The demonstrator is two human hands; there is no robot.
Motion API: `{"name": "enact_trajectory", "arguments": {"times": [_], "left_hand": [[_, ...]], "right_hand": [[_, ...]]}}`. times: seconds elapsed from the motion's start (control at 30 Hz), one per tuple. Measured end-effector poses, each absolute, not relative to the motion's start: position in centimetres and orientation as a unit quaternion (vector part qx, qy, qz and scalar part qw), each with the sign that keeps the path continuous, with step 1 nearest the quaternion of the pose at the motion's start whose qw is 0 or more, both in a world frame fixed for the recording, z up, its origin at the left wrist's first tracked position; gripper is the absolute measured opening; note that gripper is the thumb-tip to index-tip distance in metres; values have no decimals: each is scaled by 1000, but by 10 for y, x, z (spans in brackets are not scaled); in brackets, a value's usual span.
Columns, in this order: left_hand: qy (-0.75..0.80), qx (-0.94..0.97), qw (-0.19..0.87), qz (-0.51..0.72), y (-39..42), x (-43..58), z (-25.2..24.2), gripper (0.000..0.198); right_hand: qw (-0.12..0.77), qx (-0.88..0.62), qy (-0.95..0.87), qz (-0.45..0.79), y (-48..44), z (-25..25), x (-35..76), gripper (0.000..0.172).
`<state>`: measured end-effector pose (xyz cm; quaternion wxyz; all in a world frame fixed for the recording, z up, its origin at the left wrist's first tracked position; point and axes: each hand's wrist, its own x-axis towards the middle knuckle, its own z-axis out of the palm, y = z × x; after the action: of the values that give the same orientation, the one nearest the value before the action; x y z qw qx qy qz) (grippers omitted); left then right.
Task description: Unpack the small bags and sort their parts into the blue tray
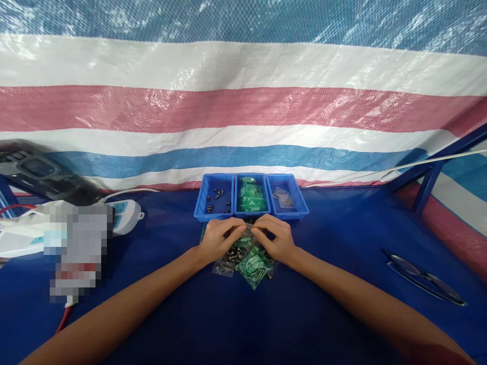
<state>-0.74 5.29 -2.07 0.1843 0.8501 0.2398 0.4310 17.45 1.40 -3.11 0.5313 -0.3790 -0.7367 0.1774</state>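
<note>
My left hand (220,239) and my right hand (277,238) meet just in front of the blue bins, thumbs and forefingers closed. Between their fingertips they pinch the edge of a small clear plastic bag (249,225); its contents are hard to make out. Under the hands lies a pile with a green packet of screws (254,264), loose dark screws (236,253) and a clear packet (223,267). Part of this pile is hidden by my hands.
Behind the hands stand a left bin (215,195) with loose screws, a middle bin (235,195) with green packets and a right bin (300,203) with clear packets. Eyeglasses (426,279) lie at right. Power strips (127,215) and a blurred-out device (81,248) sit at left.
</note>
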Motion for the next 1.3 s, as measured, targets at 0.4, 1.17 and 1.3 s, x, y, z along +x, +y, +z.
{"name": "enact_trajectory", "arguments": {"times": [0.4,1.17,1.3], "left_hand": [[262,846,238,399,54,-8,-24,12],[230,867,218,386,54,-8,-24,9],[224,877,224,361,55,-7,-24,11]], "right_hand": [[540,-404,-716,179,15,-34,175,10],[519,-393,-733,196,14,-35,173,7],[530,-395,-724,196,14,-33,174,8]]}}
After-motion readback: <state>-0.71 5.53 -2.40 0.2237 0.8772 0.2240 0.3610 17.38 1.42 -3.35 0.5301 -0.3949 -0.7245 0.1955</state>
